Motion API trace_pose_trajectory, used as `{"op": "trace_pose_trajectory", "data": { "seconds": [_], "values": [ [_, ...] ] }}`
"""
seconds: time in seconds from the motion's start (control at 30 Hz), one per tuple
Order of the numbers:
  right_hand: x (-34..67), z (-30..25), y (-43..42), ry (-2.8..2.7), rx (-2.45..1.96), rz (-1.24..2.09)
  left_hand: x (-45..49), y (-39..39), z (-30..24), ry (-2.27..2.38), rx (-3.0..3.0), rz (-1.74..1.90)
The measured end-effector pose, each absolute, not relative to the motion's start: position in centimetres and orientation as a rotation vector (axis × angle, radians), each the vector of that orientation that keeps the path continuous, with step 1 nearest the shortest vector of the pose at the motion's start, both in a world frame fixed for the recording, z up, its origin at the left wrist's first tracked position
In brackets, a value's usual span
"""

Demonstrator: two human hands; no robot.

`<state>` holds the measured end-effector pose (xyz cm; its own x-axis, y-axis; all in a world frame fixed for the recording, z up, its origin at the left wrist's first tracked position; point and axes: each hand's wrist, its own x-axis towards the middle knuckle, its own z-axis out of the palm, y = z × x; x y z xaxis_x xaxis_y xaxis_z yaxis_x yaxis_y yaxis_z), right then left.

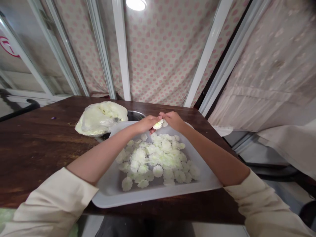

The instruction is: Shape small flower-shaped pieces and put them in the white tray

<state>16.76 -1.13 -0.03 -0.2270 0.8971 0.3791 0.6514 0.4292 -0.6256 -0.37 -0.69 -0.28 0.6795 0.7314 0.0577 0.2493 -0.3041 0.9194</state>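
- A pale, cream-green flower head (158, 124) sits at the far edge of the tray, pinched between the person's two hands.
- The left hand (147, 123) and right hand (173, 120) meet above the far rim, fingertips together, so both grips are closed on that flower head. The fingers hide part of it.
- A second flower head (165, 123) lies just beside the right hand, close to the far rim.
- A shallow, pale grey plastic tray (158, 194) lies near the front edge of the worktop, roughly midway along it, and its near corner overhangs that edge slightly.
- Many loose flower heads (158, 158) cover the middle of the tray, in a heap at the centre and singly towards the edges.
- Both forearms reach over the tray from the near side, and cream sleeves (49, 204) are pushed back above the wrists.
- A steel bowl (135, 115) stands just beyond the tray, partly hidden behind it.
- A bulging translucent plastic bag (100, 118) with pale contents rests against the bowl, towards the far left of the worktop.
- The dark wooden worktop (37, 148) carries all of this.
- A white paper or cloth scrap (222, 130) lies at the right edge of the worktop.
- A pink polka-dot curtain (160, 49) hangs beyond the far edge.
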Motion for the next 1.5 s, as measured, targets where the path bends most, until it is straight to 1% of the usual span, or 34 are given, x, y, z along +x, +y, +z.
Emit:
{"op": "trace_pose_trajectory", "data": {
  "seconds": [0.1,0.2,0.4,0.57,0.67,1.17,1.33,1.5],
  "values": [
    [16.6,-0.1,-1.5,-1.923,-1.229,0.642,-0.4,-0.8,0.0,0.848,1.917,0.618],
    [16.3,-0.2,-1.7,-2.020,-1.088,0.811,-0.5,-0.8,0.0,0.865,1.968,0.626],
    [16.2,-0.3,-1.2,-1.994,-0.934,0.889,-0.4,-0.4,-0.4,0.917,1.914,0.722],
    [16.6,-0.3,-0.5,-1.645,-0.903,1.015,-0.4,-0.5,-0.1,0.833,1.962,0.735],
    [16.9,-0.4,-0.2,-1.550,-0.869,1.099,-0.4,-0.3,-0.2,0.845,1.992,0.764],
    [16.5,-0.3,-0.9,-1.650,-0.901,1.078,-0.3,-0.1,-0.4,0.947,1.979,0.827],
    [16.2,0.0,-1.3,-1.563,-0.914,1.118,0.2,0.4,-1.3,0.995,1.944,1.070],
    [16.1,0.3,-1.7,-1.605,-0.822,1.276,0.2,0.8,-1.5,0.989,1.933,1.166]
  ]
}}
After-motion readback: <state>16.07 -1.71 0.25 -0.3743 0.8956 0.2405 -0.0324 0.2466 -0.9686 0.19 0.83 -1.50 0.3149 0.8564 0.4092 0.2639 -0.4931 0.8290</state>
